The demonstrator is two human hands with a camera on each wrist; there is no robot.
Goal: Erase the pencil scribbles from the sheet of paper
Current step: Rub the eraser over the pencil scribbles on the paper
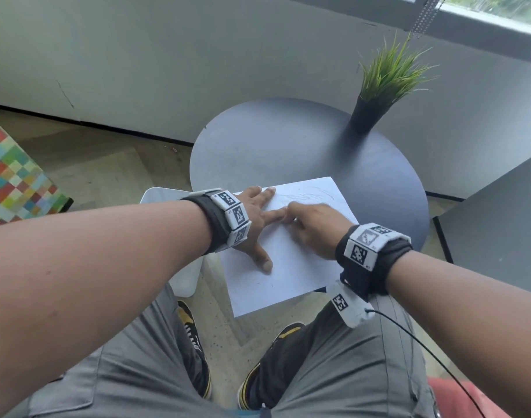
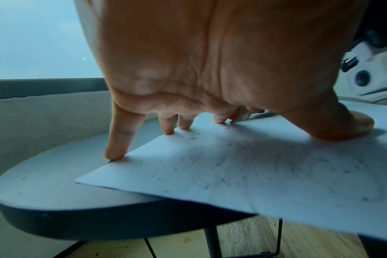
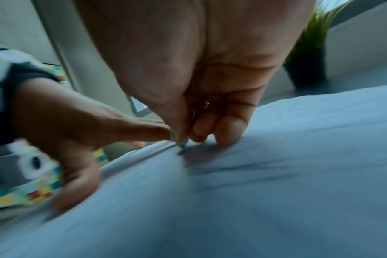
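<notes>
My right hand [image 1: 312,229] pinches a small eraser [image 3: 185,145], its tip on the sheet of paper [image 1: 288,267]. My left hand [image 1: 255,224], fingers spread flat, pins the sheet at 9 o'clock. Faint scribbles [image 1: 306,196] lie at 12 o'clock. The sheet overhangs the round table [image 1: 288,140]; a potted plant [image 1: 379,95] stands at 1 o'clock.

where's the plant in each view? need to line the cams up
Head: plant upper right, standing on the far edge of the table, beyond the paper.
Left wrist: not in view.
Right wrist: plant upper right, blurred, on the table behind the paper.
Shared landmark: the paper, in all three views, with the left hand pressed on it.
</notes>
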